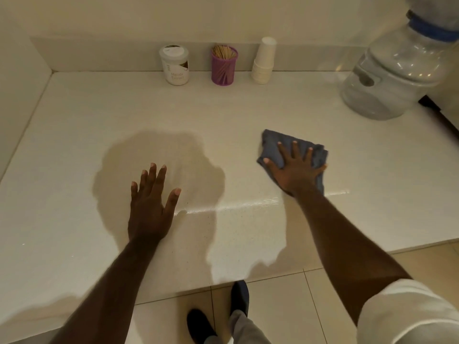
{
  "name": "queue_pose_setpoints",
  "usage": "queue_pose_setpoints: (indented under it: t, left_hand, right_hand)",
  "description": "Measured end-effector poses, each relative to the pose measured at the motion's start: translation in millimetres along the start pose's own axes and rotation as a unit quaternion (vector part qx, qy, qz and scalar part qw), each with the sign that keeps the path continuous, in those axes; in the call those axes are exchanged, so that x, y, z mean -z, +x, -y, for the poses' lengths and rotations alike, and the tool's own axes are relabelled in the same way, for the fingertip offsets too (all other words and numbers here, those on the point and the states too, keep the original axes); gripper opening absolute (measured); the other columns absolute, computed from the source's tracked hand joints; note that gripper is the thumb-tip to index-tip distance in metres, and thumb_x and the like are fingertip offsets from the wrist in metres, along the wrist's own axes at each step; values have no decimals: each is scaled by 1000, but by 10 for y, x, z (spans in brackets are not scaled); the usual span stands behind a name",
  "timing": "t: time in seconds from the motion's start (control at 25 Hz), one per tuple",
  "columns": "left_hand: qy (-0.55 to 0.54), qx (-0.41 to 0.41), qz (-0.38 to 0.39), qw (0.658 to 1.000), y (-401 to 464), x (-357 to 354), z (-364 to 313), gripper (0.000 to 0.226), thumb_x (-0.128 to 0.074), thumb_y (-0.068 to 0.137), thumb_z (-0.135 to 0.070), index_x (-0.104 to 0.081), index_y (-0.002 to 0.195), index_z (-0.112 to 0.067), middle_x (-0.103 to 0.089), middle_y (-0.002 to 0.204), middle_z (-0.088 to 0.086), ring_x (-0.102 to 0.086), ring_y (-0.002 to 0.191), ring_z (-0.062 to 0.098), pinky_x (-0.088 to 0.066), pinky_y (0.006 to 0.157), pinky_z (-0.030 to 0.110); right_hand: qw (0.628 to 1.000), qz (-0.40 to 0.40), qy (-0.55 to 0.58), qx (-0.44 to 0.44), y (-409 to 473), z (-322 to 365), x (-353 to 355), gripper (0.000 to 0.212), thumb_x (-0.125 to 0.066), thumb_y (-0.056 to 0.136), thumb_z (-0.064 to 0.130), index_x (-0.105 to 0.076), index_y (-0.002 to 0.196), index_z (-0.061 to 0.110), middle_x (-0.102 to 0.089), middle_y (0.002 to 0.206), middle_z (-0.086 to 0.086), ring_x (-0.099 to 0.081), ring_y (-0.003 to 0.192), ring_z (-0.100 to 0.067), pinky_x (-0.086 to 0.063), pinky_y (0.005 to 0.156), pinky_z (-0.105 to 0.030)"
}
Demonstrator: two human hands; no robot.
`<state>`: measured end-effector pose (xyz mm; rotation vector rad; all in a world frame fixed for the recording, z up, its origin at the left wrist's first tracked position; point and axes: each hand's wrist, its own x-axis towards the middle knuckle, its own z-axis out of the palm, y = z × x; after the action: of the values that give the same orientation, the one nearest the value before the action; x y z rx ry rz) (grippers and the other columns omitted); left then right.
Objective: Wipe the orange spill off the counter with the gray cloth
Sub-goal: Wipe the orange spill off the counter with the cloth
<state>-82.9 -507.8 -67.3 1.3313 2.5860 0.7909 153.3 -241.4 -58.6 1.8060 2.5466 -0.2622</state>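
A pale speckled counter (248, 115) fills the head view, set in a corner of cream walls, with beige floor tiles below its near edge. Along the back wall stand three things in a row: a white jar (174, 65) whose faint label reads "Masala Extract", a purple holder (224, 66) full of toothpicks just right of it, and a stack of white paper cups (264, 61) turned upside down. At the far right sits a large clear water bottle (395, 70) with a blue band near its top.

The cloth (270, 142), gray-blue and crumpled, lies flat on the counter right of centre. The right hand (294, 171) presses down on it, palm flat and fingers spread, not gripping. The left hand (150, 209) lies open on the counter, fingers splayed, holding nothing, well apart from the cloth. A wet streak (248, 203) glints across the counter between the two arms. No clearly orange patch can be made out; the dark shape around the left hand looks like shadow, though I cannot tell for sure. Below, two dark shoes (239, 296) stand on the tiles, and a white sleeve (407, 316) covers the right upper arm.
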Motion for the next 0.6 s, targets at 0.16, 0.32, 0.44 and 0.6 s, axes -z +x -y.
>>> queue_pose_setpoints:
  t: [0.16,0.32,0.44,0.6]
  left_hand:
    - [2,-7,1,1000,-4,2,6,75,-9,91,-66,-14,153,-24,-9,163,2,-2,150,19,0,122,43]
    - [-6,-6,0,1000,-5,1,5,75,-9,91,-66,-15,153,-24,-10,163,2,-3,150,19,-1,123,43]
    - [-10,-9,-3,1000,-10,7,-3,77,-8,90,-67,-15,153,-23,-12,163,3,-4,150,19,-1,122,43]
    - [-15,-11,1,1000,-5,20,-6,77,-8,90,-67,-15,153,-23,-11,163,3,-4,150,19,0,122,43]
  right_hand:
    - [999,-31,-5,-28,-177,-555,25,80,-26,85,82,-11,154,43,-13,166,-3,-10,151,-39,-13,109,-76]
    - [998,-54,7,12,-526,-692,-20,77,-21,94,69,-19,156,25,-19,164,-13,-12,150,-39,-19,117,-63]
    - [993,-97,-12,62,-859,-580,-104,73,-31,98,60,-24,155,15,-26,161,-17,-17,150,-38,-21,117,-57]
    - [989,-107,-24,95,-1142,-106,-188,79,-35,97,65,-20,156,13,-24,162,-15,-14,150,-35,-16,119,-51]
